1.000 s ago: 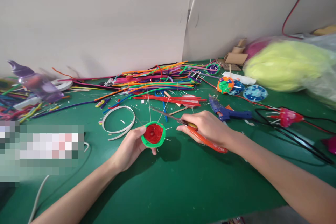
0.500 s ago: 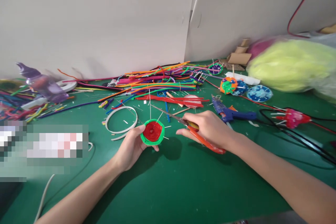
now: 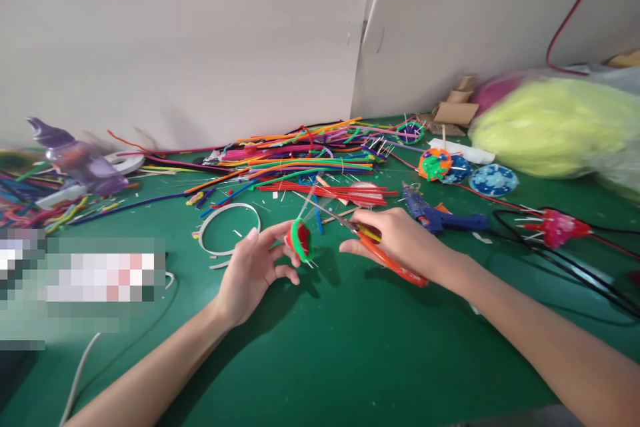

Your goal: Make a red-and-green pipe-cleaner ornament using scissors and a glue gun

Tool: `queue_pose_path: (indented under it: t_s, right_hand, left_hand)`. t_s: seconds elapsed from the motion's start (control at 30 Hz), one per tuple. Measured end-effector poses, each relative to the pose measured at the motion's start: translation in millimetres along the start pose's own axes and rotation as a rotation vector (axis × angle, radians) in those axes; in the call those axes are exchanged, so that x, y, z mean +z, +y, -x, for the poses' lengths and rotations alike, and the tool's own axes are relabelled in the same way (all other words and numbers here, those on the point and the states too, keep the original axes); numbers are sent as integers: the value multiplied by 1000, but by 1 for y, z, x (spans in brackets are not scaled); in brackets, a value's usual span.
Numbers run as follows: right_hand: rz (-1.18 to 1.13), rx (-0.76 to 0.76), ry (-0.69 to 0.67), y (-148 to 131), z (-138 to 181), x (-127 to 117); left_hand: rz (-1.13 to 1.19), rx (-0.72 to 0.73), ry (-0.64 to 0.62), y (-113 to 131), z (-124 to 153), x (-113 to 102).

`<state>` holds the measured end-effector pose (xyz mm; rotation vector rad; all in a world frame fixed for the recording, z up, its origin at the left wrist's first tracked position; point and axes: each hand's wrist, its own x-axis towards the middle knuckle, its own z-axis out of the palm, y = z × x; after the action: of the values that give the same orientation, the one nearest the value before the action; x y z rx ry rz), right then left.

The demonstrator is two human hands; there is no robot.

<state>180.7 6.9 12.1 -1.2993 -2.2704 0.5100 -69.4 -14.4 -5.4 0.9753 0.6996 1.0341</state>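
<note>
Left hand [image 3: 247,273]: fingers loosely spread, tips pinching red-green disc [image 3: 300,240] edge-on. Right hand [image 3: 400,240]: closed around scissors [image 3: 395,265]. Advisable: steady disc, blades clear of fingertips.

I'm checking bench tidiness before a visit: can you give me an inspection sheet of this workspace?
Surface: green table, strewn with small white offcuts.
Job's things: red-and-green disc, edge-on, thin white sticks poking out; orange-handled scissors, blades beside the disc.
Clutter: pipe cleaners in a pile; white hoop; blue glue gun; purple bottle; yellow-green bag.
Hands: left hand holds the disc at its fingertips; right hand grips the scissors.
Cables: black cable on the table; red cable on the wall; white cable lower left.
Surroundings: pale board walls.
</note>
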Motion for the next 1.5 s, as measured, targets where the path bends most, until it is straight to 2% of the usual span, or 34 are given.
queue_pose_path:
  t_s: [0.23,0.43,0.57,0.7,0.97,1.17,1.3,1.37,1.5]
  right_hand:
    - [-53,31,3,-9,0,6]
    - [-81,78,-13,-11,1,13]
    - [-85,85,48,-12,1,14]
    - [-108,88,111,-14,0,15]
    - [-177,105,186,-6,0,22]
    - [-270,142,223,0,-4,22]
    - [-295,124,240,-2,-6,16]
    - [-242,105,198,0,-6,12]
    - [-135,56,29,9,-7,4]
  left_hand:
    - [-277,56,13,-5,2,6]
    - [-501,32,108,-10,0,11]
    - [-690,-39,162,-13,1,15]
    - [-835,-21,240,-18,2,19]
    - [-760,19,242,-20,0,16]
    - [-802,-86,219,-12,-2,16]
    - [-712,-126,205,-7,-2,17]
    - [-640,-120,224,-6,-1,18]
    - [-527,-96,270,-6,-1,18]
